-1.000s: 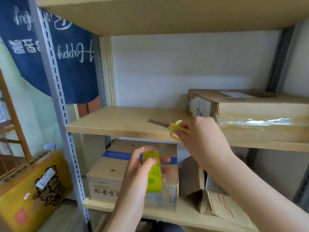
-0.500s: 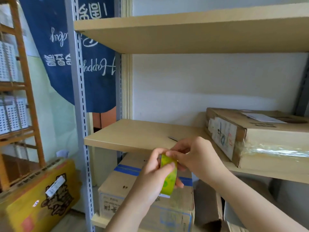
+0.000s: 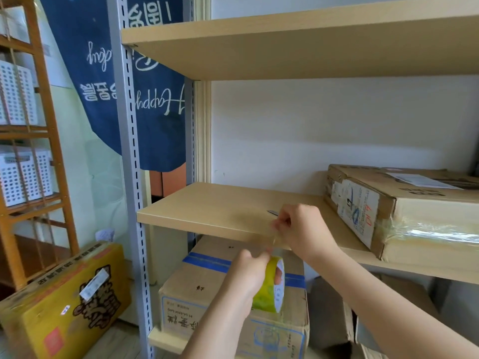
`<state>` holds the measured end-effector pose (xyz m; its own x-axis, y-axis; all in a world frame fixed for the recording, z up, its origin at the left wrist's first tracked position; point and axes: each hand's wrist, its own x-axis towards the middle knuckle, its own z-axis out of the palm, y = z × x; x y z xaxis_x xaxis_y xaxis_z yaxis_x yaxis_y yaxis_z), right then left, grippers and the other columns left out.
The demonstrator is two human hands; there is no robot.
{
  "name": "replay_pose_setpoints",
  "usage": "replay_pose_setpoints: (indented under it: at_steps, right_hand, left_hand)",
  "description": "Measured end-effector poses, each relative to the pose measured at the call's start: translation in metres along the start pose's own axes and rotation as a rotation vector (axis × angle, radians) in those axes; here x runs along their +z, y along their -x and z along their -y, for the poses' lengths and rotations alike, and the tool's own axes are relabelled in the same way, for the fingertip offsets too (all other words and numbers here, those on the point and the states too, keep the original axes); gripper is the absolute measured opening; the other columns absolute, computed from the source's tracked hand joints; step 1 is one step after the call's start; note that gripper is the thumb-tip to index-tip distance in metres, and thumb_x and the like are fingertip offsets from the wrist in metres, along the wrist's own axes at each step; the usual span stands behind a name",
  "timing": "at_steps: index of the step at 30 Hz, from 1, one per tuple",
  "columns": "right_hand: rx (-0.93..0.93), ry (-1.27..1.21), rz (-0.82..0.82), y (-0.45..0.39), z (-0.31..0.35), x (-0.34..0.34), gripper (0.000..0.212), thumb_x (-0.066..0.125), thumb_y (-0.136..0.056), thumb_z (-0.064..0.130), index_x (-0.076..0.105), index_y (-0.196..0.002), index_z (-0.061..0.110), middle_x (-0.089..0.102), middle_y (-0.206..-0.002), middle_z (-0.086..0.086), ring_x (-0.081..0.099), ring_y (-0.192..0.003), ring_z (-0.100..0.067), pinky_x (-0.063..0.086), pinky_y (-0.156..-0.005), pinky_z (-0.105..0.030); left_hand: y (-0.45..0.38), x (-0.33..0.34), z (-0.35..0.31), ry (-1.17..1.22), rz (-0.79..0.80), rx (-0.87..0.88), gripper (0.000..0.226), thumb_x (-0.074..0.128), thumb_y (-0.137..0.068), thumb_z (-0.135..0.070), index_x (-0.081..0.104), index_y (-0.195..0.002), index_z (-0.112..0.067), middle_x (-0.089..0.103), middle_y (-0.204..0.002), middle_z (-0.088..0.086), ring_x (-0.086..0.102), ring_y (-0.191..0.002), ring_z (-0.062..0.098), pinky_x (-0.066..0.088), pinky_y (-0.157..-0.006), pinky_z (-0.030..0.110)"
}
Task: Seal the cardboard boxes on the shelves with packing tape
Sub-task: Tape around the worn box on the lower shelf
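My left hand [image 3: 248, 275] grips a yellow-green roll of packing tape [image 3: 270, 286] in front of the lower shelf. My right hand [image 3: 300, 229] pinches the free end of the tape [image 3: 273, 237] and holds it above the roll, with a short clear strip stretched between them. A cardboard box [image 3: 404, 211] with clear tape around its side sits on the middle shelf [image 3: 207, 208] at the right. A second cardboard box [image 3: 207, 294] with a blue tape stripe stands on the lower shelf behind my hands. The tip of the scissors [image 3: 272, 212] shows on the middle shelf behind my right hand.
An upper shelf board [image 3: 285, 47] hangs overhead. A grey slotted upright [image 3: 129, 151] frames the shelves on the left. A yellow printed box [image 3: 64, 301] leans on the floor at the left, below a wooden rack [image 3: 33, 151] with white baskets. A navy cloth [image 3: 124, 86] hangs behind.
My right hand let go of the scissors on the middle shelf, came to the roll and pulled the tape end upward. My view rose and shifted left.
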<state>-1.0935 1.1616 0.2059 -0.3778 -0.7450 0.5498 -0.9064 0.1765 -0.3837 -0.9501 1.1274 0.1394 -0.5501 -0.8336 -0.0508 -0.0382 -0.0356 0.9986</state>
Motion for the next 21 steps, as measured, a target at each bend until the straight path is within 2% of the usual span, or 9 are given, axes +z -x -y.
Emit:
replay_pose_setpoints:
  at_steps: [3, 6, 8, 10, 12, 14, 16, 18, 21]
  right_hand:
    - [0.107, 0.085, 0.08, -0.012, -0.006, 0.003, 0.042, 0.078, -0.081, 0.041, 0.058, -0.092, 0.006, 0.054, -0.094, 0.005, 0.06, -0.08, -0.021, 0.052, -0.069, -0.035]
    - [0.094, 0.319, 0.08, -0.021, -0.002, -0.006, 0.075, 0.074, -0.075, 0.059, 0.042, -0.12, 0.008, 0.041, -0.118, -0.005, 0.053, -0.105, -0.026, 0.047, -0.083, -0.034]
    - [-0.043, 0.421, 0.032, -0.022, 0.007, -0.008, 0.063, 0.072, -0.08, 0.053, 0.046, -0.12, 0.011, 0.047, -0.116, -0.006, 0.051, -0.108, -0.027, 0.043, -0.087, -0.034]
    - [-0.264, 0.366, -0.136, -0.008, 0.006, -0.01, 0.033, 0.071, -0.086, 0.035, 0.057, -0.103, 0.01, 0.054, -0.102, -0.007, 0.056, -0.094, -0.029, 0.043, -0.077, -0.036]
    - [-0.403, 0.251, -0.314, 0.03, -0.015, -0.017, 0.017, 0.065, -0.09, 0.025, 0.059, -0.084, 0.01, 0.055, -0.082, -0.004, 0.054, -0.074, -0.025, 0.041, -0.06, -0.033]
    - [-0.403, 0.241, -0.353, 0.088, -0.055, -0.026, 0.022, 0.056, -0.097, 0.025, 0.058, -0.08, 0.012, 0.052, -0.074, 0.0, 0.047, -0.067, -0.018, 0.036, -0.054, -0.028]
    - [-0.253, 0.288, -0.325, 0.15, -0.115, -0.029, 0.025, 0.053, -0.099, 0.026, 0.059, -0.078, 0.013, 0.052, -0.071, 0.003, 0.047, -0.064, -0.015, 0.037, -0.054, -0.027]
    - [0.039, 0.283, -0.287, 0.203, -0.177, -0.028, 0.028, 0.049, -0.1, 0.03, 0.061, -0.079, 0.016, 0.053, -0.072, 0.007, 0.052, -0.066, -0.018, 0.042, -0.055, -0.032]
    - [0.256, 0.289, -0.221, 0.259, -0.238, -0.022, 0.036, 0.04, -0.1, 0.039, 0.064, -0.082, 0.021, 0.056, -0.078, 0.011, 0.053, -0.075, -0.022, 0.041, -0.065, -0.036]
  left_hand:
    - [-0.012, 0.011, -0.001, -0.042, -0.07, 0.023, 0.042, 0.051, -0.101, -0.044, 0.05, -0.122, -0.008, 0.065, -0.051, -0.006, 0.057, -0.04, 0.0, 0.042, -0.042, 0.012]
    - [-0.029, 0.025, -0.006, -0.036, -0.143, -0.01, 0.05, 0.052, -0.1, -0.044, 0.048, -0.136, -0.01, 0.071, -0.078, 0.003, 0.065, -0.051, 0.006, 0.05, -0.05, 0.016]
    - [-0.03, 0.023, 0.002, -0.109, -0.206, 0.019, 0.068, 0.052, -0.093, -0.06, 0.045, -0.14, -0.012, 0.069, -0.101, 0.001, 0.068, -0.08, 0.01, 0.058, -0.076, 0.027]
    - [-0.023, 0.022, 0.023, -0.157, -0.35, 0.078, 0.079, 0.048, -0.087, -0.071, 0.042, -0.141, -0.013, 0.064, -0.104, -0.003, 0.064, -0.094, 0.016, 0.055, -0.087, 0.041]
    - [-0.003, 0.034, 0.057, -0.112, -0.571, 0.21, 0.05, 0.052, -0.094, -0.054, 0.051, -0.121, -0.013, 0.062, -0.106, 0.003, 0.06, -0.097, 0.023, 0.049, -0.085, 0.042]
    - [0.023, 0.059, 0.104, -0.218, -0.631, 0.406, 0.016, 0.054, -0.095, -0.03, 0.052, -0.102, -0.016, 0.057, -0.101, 0.004, 0.057, -0.096, 0.028, 0.044, -0.083, 0.038]
    - [0.037, 0.096, 0.153, -0.43, -0.449, 0.646, 0.014, 0.053, -0.089, -0.03, 0.056, -0.092, -0.016, 0.055, -0.09, -0.002, 0.057, -0.086, 0.025, 0.048, -0.079, 0.042]
    - [0.04, 0.134, 0.183, -0.663, -0.186, 0.833, 0.014, 0.056, -0.088, -0.03, 0.062, -0.09, -0.017, 0.055, -0.091, -0.004, 0.057, -0.085, 0.021, 0.05, -0.076, 0.04]
    - [0.039, 0.181, 0.19, -0.829, 0.118, 1.035, 0.03, 0.062, -0.088, -0.041, 0.067, -0.108, -0.019, 0.06, -0.112, -0.006, 0.06, -0.106, 0.019, 0.051, -0.087, 0.036]
